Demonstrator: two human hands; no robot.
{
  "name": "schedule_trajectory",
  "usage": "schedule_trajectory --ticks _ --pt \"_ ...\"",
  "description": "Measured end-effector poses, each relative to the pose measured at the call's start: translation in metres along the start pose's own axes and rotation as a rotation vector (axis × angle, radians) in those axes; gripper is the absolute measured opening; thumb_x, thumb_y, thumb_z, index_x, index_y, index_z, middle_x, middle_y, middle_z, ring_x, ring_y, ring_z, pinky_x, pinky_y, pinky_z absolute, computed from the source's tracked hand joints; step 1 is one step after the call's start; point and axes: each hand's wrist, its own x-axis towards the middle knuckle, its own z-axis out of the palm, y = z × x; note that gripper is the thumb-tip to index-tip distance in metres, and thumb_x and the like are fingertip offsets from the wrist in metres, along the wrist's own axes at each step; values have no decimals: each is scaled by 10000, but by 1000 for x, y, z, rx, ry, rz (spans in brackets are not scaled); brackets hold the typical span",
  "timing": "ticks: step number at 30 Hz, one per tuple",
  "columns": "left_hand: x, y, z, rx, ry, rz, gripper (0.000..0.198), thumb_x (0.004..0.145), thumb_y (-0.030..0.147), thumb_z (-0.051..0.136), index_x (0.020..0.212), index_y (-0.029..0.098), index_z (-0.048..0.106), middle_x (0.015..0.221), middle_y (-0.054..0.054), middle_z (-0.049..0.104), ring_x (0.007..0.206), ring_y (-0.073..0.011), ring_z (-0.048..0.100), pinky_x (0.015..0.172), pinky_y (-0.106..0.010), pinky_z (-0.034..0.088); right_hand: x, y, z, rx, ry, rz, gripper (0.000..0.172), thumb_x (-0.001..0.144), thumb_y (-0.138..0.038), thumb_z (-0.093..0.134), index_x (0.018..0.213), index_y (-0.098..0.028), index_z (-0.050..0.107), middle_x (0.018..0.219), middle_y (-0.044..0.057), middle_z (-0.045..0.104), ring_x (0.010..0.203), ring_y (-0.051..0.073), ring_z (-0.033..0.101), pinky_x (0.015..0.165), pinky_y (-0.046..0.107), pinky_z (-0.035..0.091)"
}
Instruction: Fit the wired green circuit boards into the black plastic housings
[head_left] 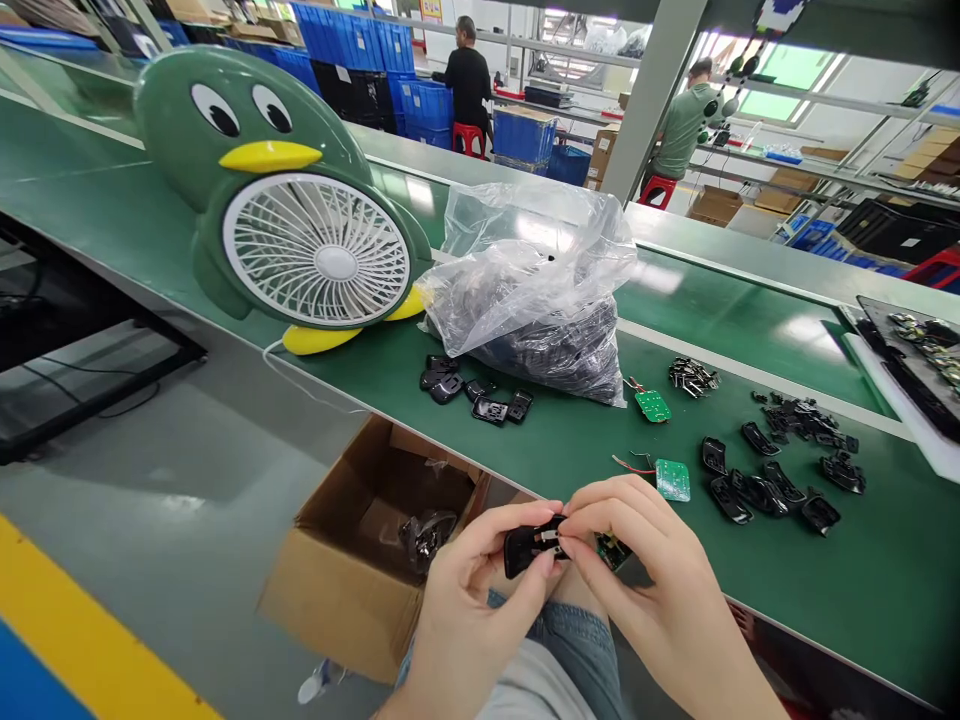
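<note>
My left hand (472,590) grips a small black plastic shell (525,548) over my lap, just off the front edge of the green table (570,450). My right hand (645,570) pinches the same shell at its right end, and a green circuit board (611,550) shows under its fingers. Two more green circuit boards lie on the table beyond my hands, one with red wires (671,480) and one farther back (651,405). A clear plastic bag (532,290) full of black parts stands behind them.
A green penguin-shaped fan (292,210) stands at the table's left. Loose black shells lie left (472,390) and right (772,480) of the bag. An open cardboard box (375,540) sits on the floor by my knee. Two people work at far benches.
</note>
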Motion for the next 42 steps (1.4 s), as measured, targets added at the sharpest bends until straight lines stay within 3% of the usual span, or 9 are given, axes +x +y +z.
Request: schedule_trajectory --ticks 6,8,12,18,23,29,42 --pt "0 1 2 -46 41 20 78 738 262 697 765 190 706 891 -54 740 907 -211 686 699 -216 584 -2 -1 1 54 -24 62 128 876 -116 535 793 -214 543 828 21 636 767 148 603 657 255 505" --pt "0 2 3 -77 54 24 72 740 267 701 739 195 703 880 -47 742 900 -203 688 694 -205 582 -4 0 1 82 -30 108 95 873 -126 539 870 -220 556 854 26 638 775 152 605 648 249 513" --pt "-2 2 2 -83 53 27 83 721 263 728 765 194 716 907 -55 747 907 -216 693 706 -218 590 -6 2 1 117 -50 120 183 868 -122 560 1011 -235 579 894 22 657 793 147 608 667 242 524" --pt "-5 1 1 -30 46 76 83 729 219 721 810 226 739 951 -36 746 948 -206 688 722 -196 589 -6 3 0 161 -28 100 138 870 -107 557 919 -227 605 817 9 659 762 146 597 641 245 515" --pt "-5 1 0 -24 46 115 94 746 240 718 834 238 750 1069 -46 722 1074 -211 638 829 -194 557 -6 0 3 149 60 46 137 846 -91 583 901 -216 599 784 10 666 738 150 585 622 258 512" --pt "-3 5 1 -120 9 6 81 726 264 750 801 235 762 961 -39 753 963 -194 684 747 -161 576 -7 0 4 88 103 -22 169 827 -50 589 892 -205 602 789 15 681 734 154 583 634 275 513" --pt "-3 2 4 -106 11 25 79 738 230 734 813 235 759 945 -25 756 917 -183 703 732 -161 584 -10 4 2 112 44 34 165 853 -62 581 905 -218 578 823 -11 661 771 135 554 664 261 484"
